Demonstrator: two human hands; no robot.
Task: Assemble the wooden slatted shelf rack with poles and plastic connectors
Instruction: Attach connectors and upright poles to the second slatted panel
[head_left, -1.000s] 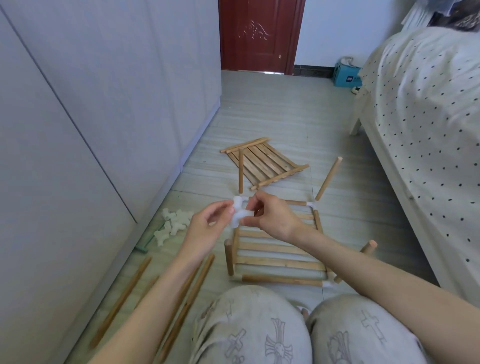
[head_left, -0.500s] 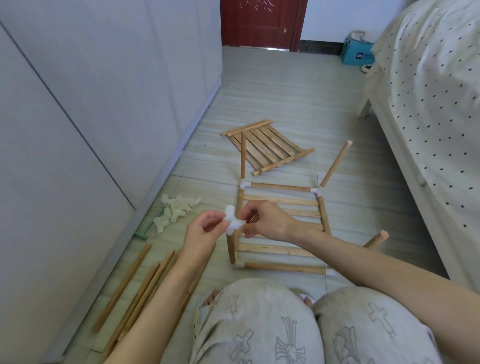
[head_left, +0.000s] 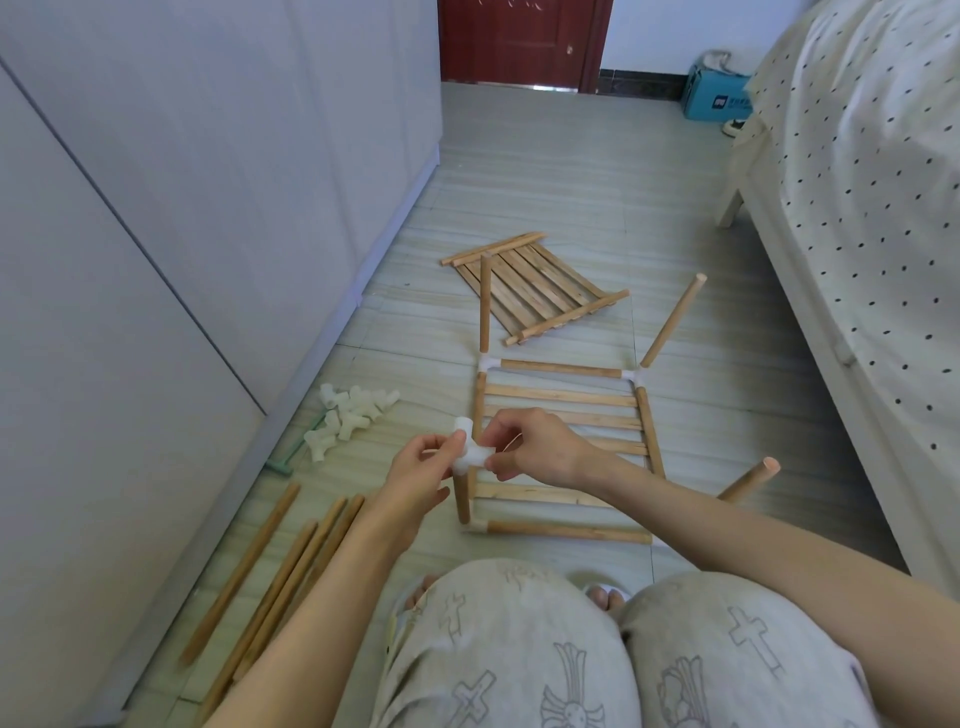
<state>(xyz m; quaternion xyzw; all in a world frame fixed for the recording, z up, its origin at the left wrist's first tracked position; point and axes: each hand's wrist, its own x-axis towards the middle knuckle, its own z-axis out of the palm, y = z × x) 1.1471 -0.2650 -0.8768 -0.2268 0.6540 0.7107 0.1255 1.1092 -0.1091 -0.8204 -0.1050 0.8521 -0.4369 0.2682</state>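
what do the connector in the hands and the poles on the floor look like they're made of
Connector: apparently plastic, white, slightly translucent, with smooth moulded tube ends. Poles: seemingly wood, light tan with a matte, unpainted look and faint grain; the exact kind can't be told.

Looks like a bedroom in someone's home — there's a bed (head_left: 857, 218) with a polka-dot cover on the right, a big pale wardrobe (head_left: 182, 208) along the left, a dark red door (head_left: 519, 41) at the far end, and a striped tile floor (head_left: 571, 171) between them.
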